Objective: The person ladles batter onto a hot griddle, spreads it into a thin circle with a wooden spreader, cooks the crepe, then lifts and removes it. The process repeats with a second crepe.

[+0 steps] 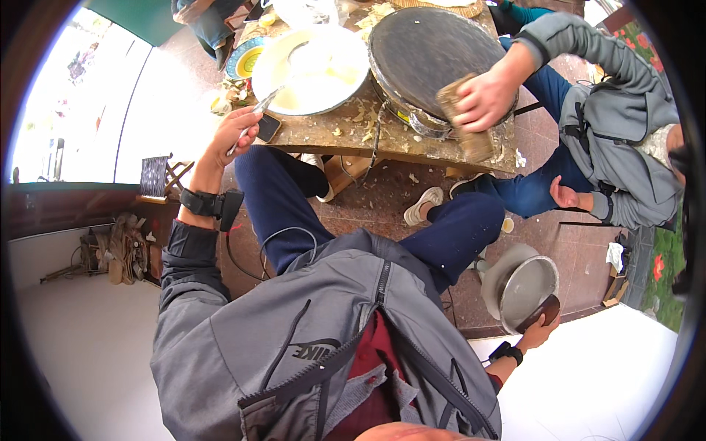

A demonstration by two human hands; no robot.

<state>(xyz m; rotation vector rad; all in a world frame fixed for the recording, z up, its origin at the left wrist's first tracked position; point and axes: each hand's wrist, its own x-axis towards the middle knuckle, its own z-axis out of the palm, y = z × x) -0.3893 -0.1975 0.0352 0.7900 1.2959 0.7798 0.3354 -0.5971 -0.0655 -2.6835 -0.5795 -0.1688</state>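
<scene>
My left hand [235,136] is closed round the handle of a thin silver metal utensil [266,101]. Its far end reaches over the near rim of a wide white bowl [323,106] of pale batter; I cannot make out its exact kind. Low on the right, my right hand [540,332] grips a dark brown, flat-looking piece [538,314] against the rim of a grey metal basin [555,275]. A co-worker's hand [485,103] presses a brown, worn block-shaped pad [471,121] at the near right edge of a round black griddle [434,51].
The wooden table [323,136] is strewn with pale scraps. A phone [269,128] lies by the bowl, and a blue-and-yellow plate [246,57] beyond it. A dark cable [379,136] hangs from the griddle. The co-worker sits close on the right; another person's legs show at the far left.
</scene>
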